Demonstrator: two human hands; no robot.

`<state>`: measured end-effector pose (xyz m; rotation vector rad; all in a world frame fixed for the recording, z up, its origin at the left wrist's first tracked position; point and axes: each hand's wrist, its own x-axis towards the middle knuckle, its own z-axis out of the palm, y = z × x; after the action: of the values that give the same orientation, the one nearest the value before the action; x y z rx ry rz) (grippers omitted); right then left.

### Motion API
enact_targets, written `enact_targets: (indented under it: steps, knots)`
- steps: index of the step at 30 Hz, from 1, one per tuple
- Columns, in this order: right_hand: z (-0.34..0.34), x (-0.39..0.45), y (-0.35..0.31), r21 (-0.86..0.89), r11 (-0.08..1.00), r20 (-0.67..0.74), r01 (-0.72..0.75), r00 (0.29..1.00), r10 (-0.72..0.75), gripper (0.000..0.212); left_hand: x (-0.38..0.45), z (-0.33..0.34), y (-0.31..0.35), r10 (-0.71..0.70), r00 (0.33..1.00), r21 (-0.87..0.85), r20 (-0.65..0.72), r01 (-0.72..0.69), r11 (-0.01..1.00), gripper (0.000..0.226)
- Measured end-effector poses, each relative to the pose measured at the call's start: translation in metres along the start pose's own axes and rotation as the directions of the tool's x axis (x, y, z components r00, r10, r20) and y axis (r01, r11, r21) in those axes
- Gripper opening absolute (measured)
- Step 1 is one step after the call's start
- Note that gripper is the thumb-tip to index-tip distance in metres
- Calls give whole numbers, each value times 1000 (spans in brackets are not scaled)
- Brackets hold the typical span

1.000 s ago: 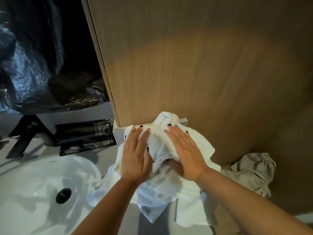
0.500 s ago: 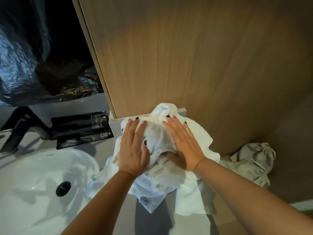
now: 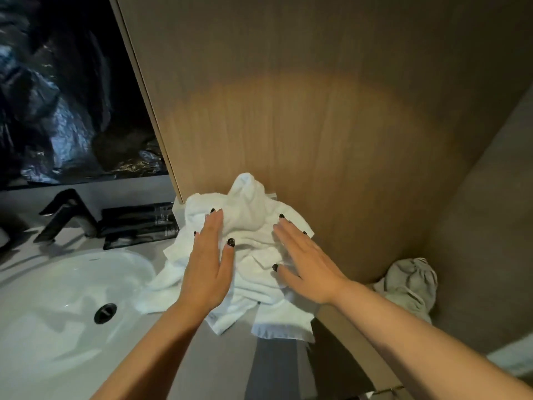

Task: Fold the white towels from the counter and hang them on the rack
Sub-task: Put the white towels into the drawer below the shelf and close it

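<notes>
Crumpled white towels [image 3: 248,255] heaped on grey counter [image 3: 225,368] against wood panel

The person's two forearms are bare from wrist to the bottom edge of the view, with no sleeve, watch or bracelet showing on them. The left hand [image 3: 208,272] and the right hand [image 3: 308,265] both carry glossy black polish on the fingernails. The nails are short and rounded. The polish shows most plainly on the left thumbnail and on the right thumbnail.
</notes>
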<state>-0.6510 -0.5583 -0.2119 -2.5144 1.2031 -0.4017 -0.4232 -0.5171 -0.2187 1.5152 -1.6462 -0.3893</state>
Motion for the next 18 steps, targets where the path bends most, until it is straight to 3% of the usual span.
enact_targets:
  steps: [10, 18]
  knots:
    - [-41, -149, 65, 1, 1000, 11, -21, 1000, 21, 66, -95, 84, 100, -51, 998, 77, -33, 53, 996, 61]
    - [-49, -264, 139, 14, 980, 23, -201, 979, 200, 63, -150, 176, 183, -41, 986, 60, 162, 32, 998, 61]
